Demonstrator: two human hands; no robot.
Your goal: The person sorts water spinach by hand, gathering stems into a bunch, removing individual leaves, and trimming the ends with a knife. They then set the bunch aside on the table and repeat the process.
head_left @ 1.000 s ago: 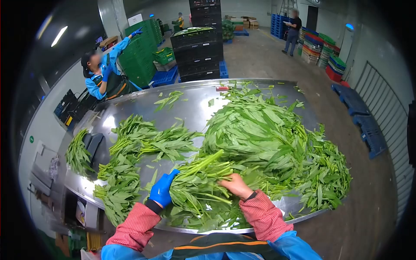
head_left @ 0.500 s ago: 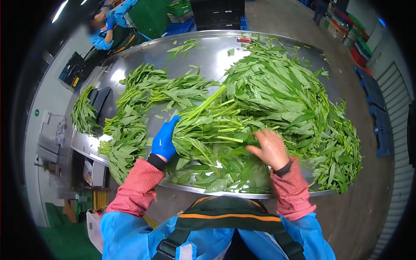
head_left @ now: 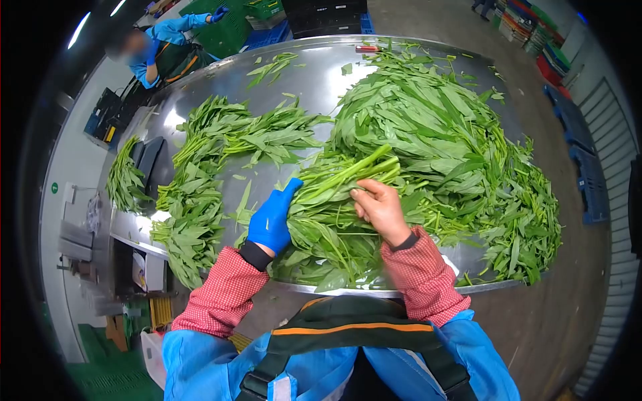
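My left hand (head_left: 271, 220), in a blue glove, is closed round a bunch of leafy green stems (head_left: 341, 180) above the near part of the metal table (head_left: 321, 63). The cut ends of the bunch point up and to the right. My right hand (head_left: 380, 208), bare, has its fingers pinched on stems at the right side of that bunch. Beyond it lies a large heap of greens (head_left: 421, 120). Several smaller bundles (head_left: 194, 200) rest on the left part of the table.
Across the table at the far left stands a co-worker (head_left: 170, 50) in blue sleeves. A red-handled tool (head_left: 367, 49) lies near the far edge. Black crates (head_left: 324, 17) stand behind the table, and blue pallets (head_left: 588, 180) lean at the right.
My right hand has moved left from the loose greens onto the bunch. My left hand and the bunch have shifted slightly right. The co-worker's one arm has stretched out.
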